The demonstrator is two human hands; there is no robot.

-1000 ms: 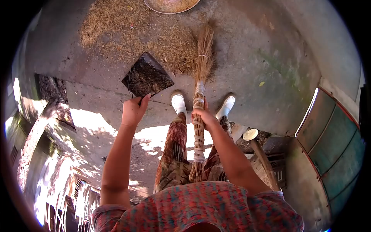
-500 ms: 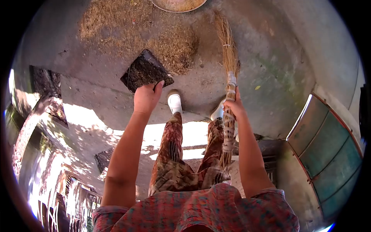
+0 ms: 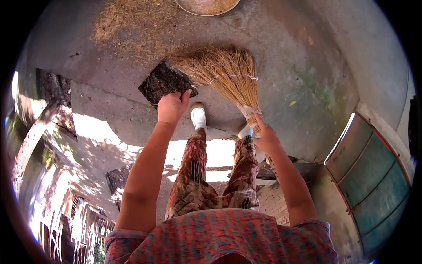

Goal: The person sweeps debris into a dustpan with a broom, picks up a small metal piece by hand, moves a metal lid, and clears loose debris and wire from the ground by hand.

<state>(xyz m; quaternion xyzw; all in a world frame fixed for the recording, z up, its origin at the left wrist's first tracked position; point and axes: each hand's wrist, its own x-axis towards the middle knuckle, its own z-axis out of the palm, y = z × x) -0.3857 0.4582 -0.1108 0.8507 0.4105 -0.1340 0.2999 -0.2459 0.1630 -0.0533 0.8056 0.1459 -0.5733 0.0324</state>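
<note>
Broom [image 3: 233, 77]: on the floor, long axis slanting forward-left, bristles fanning onto the pan's [image 3: 160, 83] right side!
Right hand [image 3: 267, 138]: fingers clamped round the broom!
Left hand [image 3: 173, 108]: fingers curled tight on the pan's near edge!

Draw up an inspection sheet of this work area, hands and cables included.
Surface: grey floor, partly sunlit, greenish patches at right.
Things in hand: broom, bristles fanned out to the dark pan.
Clutter: loose tan bits scattered beyond the pan; one yellow leaf.
Hands: left hand grips the pan's near edge; right hand grips the broom handle.
Cables: nothing seen.
Surroundings: round tray at top, partly out of view; green panel at right.
</note>
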